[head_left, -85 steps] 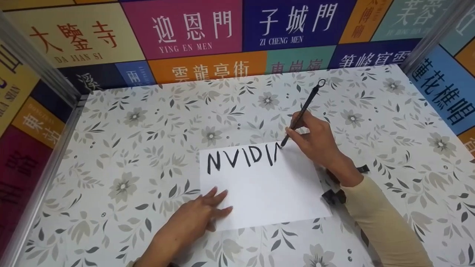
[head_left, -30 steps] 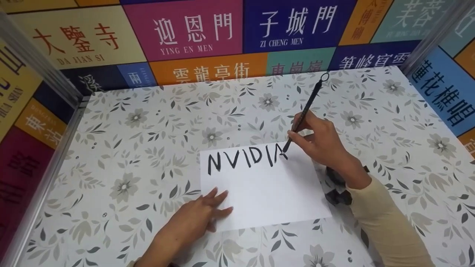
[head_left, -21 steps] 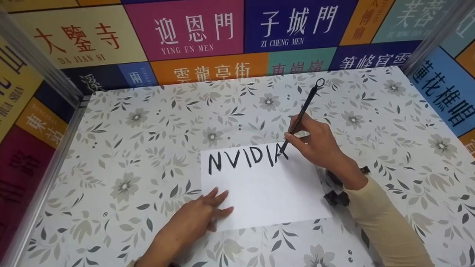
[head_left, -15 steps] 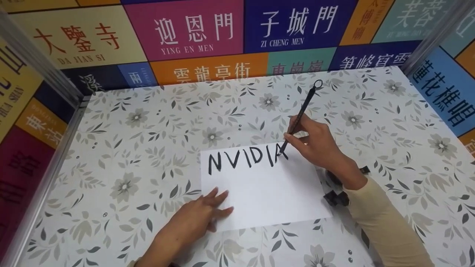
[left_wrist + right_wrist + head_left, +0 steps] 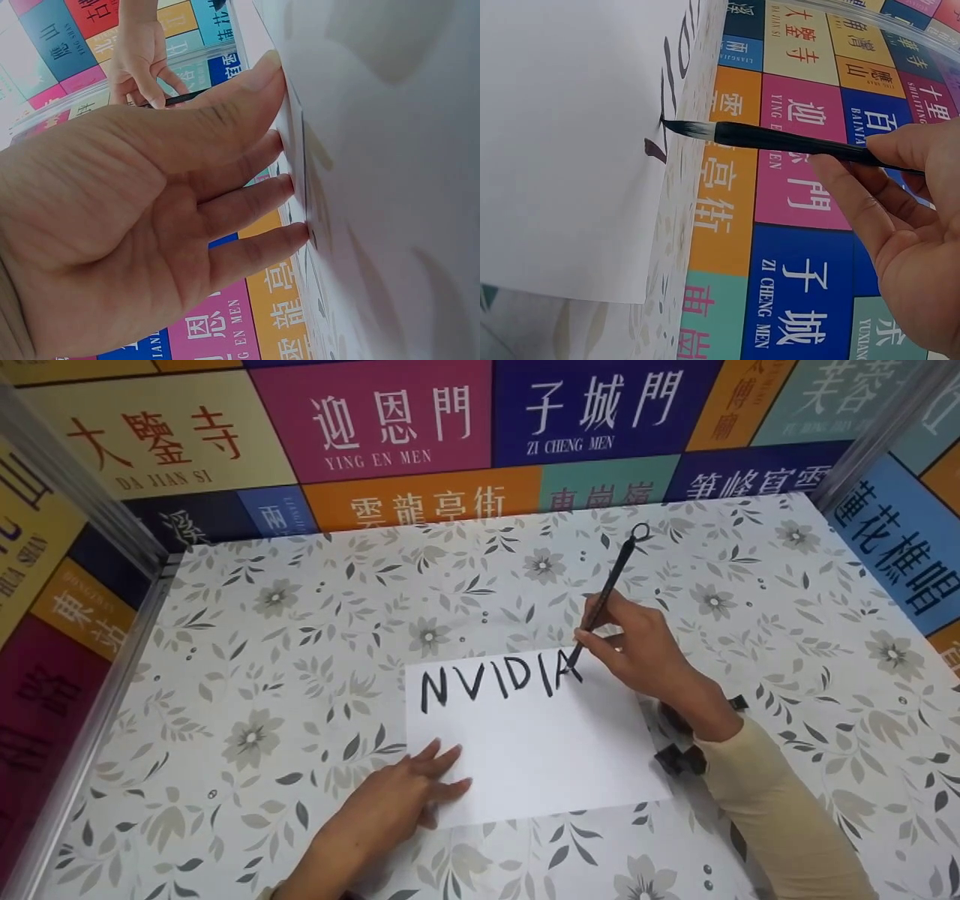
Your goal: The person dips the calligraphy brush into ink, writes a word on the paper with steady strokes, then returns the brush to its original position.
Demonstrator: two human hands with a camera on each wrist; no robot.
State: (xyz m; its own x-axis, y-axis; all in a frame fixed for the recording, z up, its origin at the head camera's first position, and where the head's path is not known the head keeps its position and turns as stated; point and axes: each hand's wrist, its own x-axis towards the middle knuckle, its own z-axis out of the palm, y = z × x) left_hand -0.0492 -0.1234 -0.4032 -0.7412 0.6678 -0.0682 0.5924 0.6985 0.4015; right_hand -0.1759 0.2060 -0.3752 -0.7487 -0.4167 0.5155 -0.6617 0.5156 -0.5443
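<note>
A white sheet of paper (image 5: 540, 757) lies on the table, with the black letters "NVIDIA" (image 5: 495, 679) along its top edge. My right hand (image 5: 641, 649) pinches a black ink brush (image 5: 611, 585) that has a loop at its top end. In the right wrist view the dark, pointed bristles of the brush (image 5: 690, 129) meet the paper (image 5: 570, 150) at the last letter. My left hand (image 5: 401, 791) rests with spread fingers on the paper's lower left corner. The left wrist view shows the fingertips of that hand (image 5: 150, 195) touching the surface.
A floral cloth covers the table (image 5: 300, 660). Black blocky objects (image 5: 681, 760) are beside the paper's right edge, partly behind the right wrist. Colourful panels (image 5: 390, 420) with Chinese characters stand along the back and both sides.
The last letter has gained its right stroke and a crossbar. My right hand shifted slightly right, then back left, and the brush's top now leans a little more left. My left hand stayed put.
</note>
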